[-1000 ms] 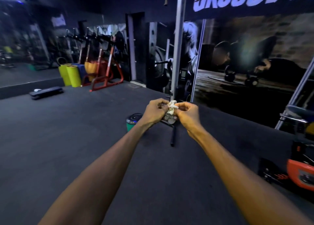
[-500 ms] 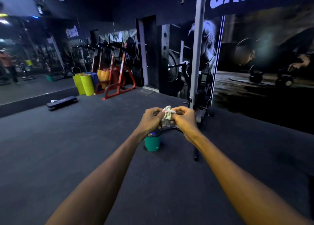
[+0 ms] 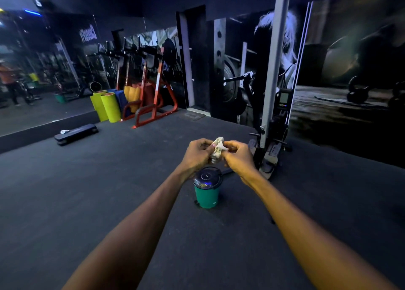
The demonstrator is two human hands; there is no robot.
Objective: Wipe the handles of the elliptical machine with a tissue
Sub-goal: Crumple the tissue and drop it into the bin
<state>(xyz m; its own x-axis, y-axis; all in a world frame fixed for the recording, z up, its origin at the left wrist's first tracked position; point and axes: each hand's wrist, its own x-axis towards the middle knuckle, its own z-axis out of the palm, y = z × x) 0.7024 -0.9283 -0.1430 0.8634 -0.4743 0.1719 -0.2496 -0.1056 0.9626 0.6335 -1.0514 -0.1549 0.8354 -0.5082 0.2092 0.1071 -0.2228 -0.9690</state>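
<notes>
Above the dark gym floor (image 3: 87, 202), both arms reach forward and the 2 hands meet at mid-frame. The left hand (image 3: 196, 155) and right hand (image 3: 237, 156) each have fingers curled in, pinching a crumpled white tissue (image 3: 217, 147) between them; the tissue is bunched up and sticks out a little above the fingertips. Directly below the hands stands a green bin (image 3: 207, 193) with a dark domed lid (image 3: 207, 177); the lid is shut, so its contents cannot be seen. Just right of the hands a grey upright post (image 3: 274, 70) rises from a black base with pedals (image 3: 268, 156) on the floor. Against the far wall sits a red rack (image 3: 153, 99), with 2 yellow-green rolls (image 3: 106, 109) standing upright beside it and orange and blue rolls tucked behind the rack's frame. A flat black step (image 3: 76, 133) lies on the floor to the left, with a small white item resting on top. A mirror (image 3: 32, 70) lines the left wall, and a large mural (image 3: 328, 70) covers the right wall.
</notes>
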